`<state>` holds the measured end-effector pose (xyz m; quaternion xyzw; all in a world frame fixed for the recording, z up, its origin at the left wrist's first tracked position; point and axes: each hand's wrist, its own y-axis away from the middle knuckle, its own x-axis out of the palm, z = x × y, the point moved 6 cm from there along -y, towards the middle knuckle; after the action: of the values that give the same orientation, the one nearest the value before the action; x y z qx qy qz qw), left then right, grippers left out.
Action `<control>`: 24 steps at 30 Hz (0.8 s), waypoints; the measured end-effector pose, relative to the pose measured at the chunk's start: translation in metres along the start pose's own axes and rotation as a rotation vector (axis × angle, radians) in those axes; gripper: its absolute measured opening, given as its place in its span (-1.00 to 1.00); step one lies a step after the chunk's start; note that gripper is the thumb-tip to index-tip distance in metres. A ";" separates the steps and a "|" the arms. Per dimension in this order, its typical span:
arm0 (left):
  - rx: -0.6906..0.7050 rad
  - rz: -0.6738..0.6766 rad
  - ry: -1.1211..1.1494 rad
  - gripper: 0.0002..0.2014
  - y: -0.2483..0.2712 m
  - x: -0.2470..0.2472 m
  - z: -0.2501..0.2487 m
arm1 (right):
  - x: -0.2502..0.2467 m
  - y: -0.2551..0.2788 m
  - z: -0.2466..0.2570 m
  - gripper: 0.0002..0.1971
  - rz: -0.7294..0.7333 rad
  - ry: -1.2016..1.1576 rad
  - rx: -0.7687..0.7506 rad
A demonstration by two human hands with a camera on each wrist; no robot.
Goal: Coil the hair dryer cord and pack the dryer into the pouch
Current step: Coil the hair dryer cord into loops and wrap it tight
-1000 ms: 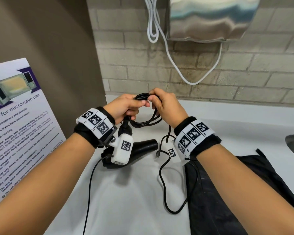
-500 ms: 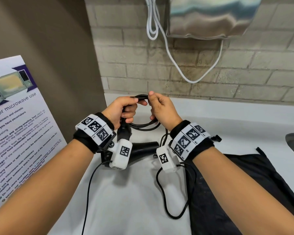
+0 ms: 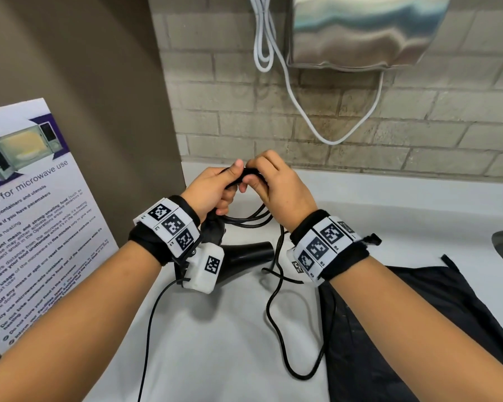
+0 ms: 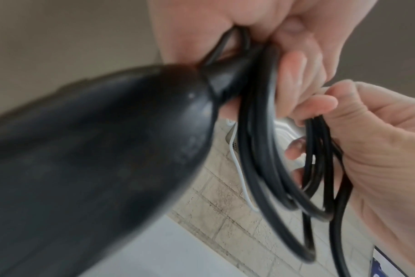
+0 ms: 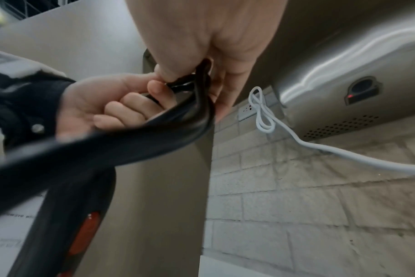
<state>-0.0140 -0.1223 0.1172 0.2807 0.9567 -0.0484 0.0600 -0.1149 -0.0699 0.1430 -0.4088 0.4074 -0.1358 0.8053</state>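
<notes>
cord (image 3: 276,329): glossy black rubber | wall dispenser (image 3: 360,30): brushed metal | pouch (image 3: 418,329): matt cloth | wall (image 3: 302,132): rough brick

Black hair dryer (image 3: 244,256) at frame center, nozzle pointing right; its black cord (image 3: 276,314) partly looped above, remainder trailing down; black pouch (image 3: 418,329) lies flat, lower right.

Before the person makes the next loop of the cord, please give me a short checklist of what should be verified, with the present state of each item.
1. Left hand has a firm grip on the gathered loops of the cord: ok.
2. Right hand pinches the cord beside the left: ok.
3. All cord is coiled: not ok, a loose length lies on the counter.
4. Loose length is free of knots: cannot tell.
5. Hair dryer is supported under the left wrist: ok.
6. Pouch is open and ready: cannot tell, it lies flat at the right.
</notes>
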 end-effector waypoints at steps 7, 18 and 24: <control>-0.064 0.017 -0.014 -0.47 0.000 0.002 0.001 | 0.005 0.007 0.001 -0.54 0.029 0.113 -0.077; -0.080 -0.073 0.130 -0.57 -0.004 -0.026 0.004 | -0.009 0.015 -0.033 -0.72 0.002 0.220 0.049; -0.066 -0.131 0.163 -0.56 -0.002 -0.043 0.007 | -0.018 0.021 -0.062 -0.78 0.054 -0.040 0.322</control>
<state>0.0216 -0.1481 0.1164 0.2186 0.9757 0.0023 -0.0120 -0.1766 -0.0810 0.1160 -0.2658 0.3751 -0.1697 0.8717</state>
